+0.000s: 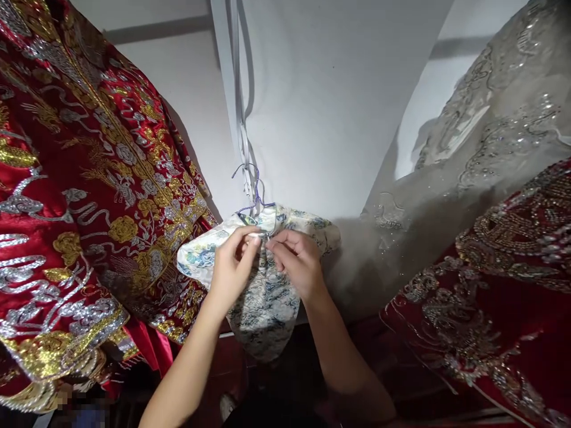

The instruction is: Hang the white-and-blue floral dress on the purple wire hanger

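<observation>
A small floral dress [267, 297], white with blue and yellow print, hangs on a thin purple wire hanger [257, 184] in front of me. My left hand [234, 255] pinches the front of its collar from the left, thumb and forefinger together. From the right, my right hand [294, 255] pinches at the same spot just below the neckline, its fingertips almost touching the left ones. A small fastening seems to lie between the fingertips, too small to make out. The hanger's hook is by a pale strap [243, 142] that runs down the wall.
A red gown [120, 172] with gold and silver embroidery hangs close on the left. To the right are a pale beaded gown [499, 142] and a dark red beaded garment [499, 297]. A white wall [330, 107] stands behind the dress.
</observation>
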Tool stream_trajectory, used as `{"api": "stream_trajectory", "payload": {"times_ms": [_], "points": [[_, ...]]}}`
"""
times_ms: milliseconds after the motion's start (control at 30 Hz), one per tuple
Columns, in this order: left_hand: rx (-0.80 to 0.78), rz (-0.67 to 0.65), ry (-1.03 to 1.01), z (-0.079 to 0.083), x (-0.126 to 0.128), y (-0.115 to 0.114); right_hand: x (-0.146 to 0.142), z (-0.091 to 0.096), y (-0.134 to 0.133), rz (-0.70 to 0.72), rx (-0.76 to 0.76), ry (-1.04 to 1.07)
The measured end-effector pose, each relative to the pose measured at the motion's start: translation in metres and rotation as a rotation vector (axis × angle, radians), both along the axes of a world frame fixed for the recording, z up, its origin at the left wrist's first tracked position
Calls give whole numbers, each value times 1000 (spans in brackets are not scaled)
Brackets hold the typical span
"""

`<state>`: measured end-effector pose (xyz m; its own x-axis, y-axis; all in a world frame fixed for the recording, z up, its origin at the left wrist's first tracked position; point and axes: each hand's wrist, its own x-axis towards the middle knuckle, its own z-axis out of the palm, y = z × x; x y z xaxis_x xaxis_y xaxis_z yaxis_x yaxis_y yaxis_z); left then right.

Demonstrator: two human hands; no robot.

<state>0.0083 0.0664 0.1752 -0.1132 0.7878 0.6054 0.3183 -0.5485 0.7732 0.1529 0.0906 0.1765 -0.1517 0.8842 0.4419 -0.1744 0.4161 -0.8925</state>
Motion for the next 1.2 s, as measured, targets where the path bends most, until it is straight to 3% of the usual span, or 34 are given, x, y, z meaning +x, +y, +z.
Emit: {"api": "stream_trajectory", "payload": {"times_ms": [67,133,233,333,433,500,600,733,833,1033,1100,1200], "points": [[21,15,63,13,14,-1,6,2,-1,-51,35,-34],[37,37,78,16,29,-6,8,-3,3,-79,22,-34],[59,56,40,17,41,-13,7,-26,14,-55,-28,-2],[137,142,-88,22,28,-20,7,-58,12,-2,-79,-30],[223,292,-310,22,-8,-30,15,-83,-11,39,-143,-105],[236,298,-548,13,-35,-38,18,-90,-32,61,-173,-141],[127,204,-979,-11,-70,-47,18,-90,-58,120,-202,-181],[-71,121,-1378,-48,-91,-44,17,-85,-70,189,-211,-199],[-233,142,-1501,-77,-79,-35,21,-87,-70,201,-216,-175],[-556,68,-1446,-128,-12,-30,40,-96,-65,239,-295,-211],[-647,-16,-1378,-132,3,-30,54,-97,-62,302,-305,-314],[-634,-99,-1262,-121,12,-31,86,-93,-56,383,-275,-450]]}}
